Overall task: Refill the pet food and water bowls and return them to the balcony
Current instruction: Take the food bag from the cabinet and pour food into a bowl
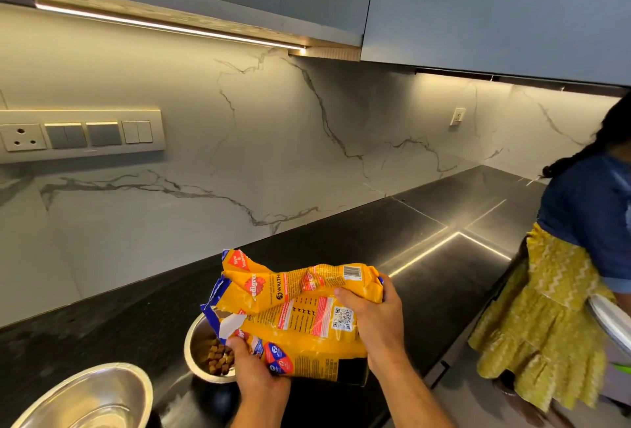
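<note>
A yellow pet food bag [300,304] lies tilted on its side above the black counter, its torn mouth pointing left and down. My left hand [256,373] grips the bag near the torn opening. My right hand [375,321] grips its upper right end. Below the opening stands a small steel bowl [196,342] with brown kibble [218,357] in it, partly hidden by the bag and my left hand. A second, larger steel bowl [92,397] sits at the lower left, with no kibble showing in it.
The black counter [392,239] runs along a marble wall and turns the corner at the right. A person in a blue top and yellow skirt [560,277] stands close on the right, holding a plate. Wall cabinets [478,11] hang overhead. A switch panel [82,135] is on the left wall.
</note>
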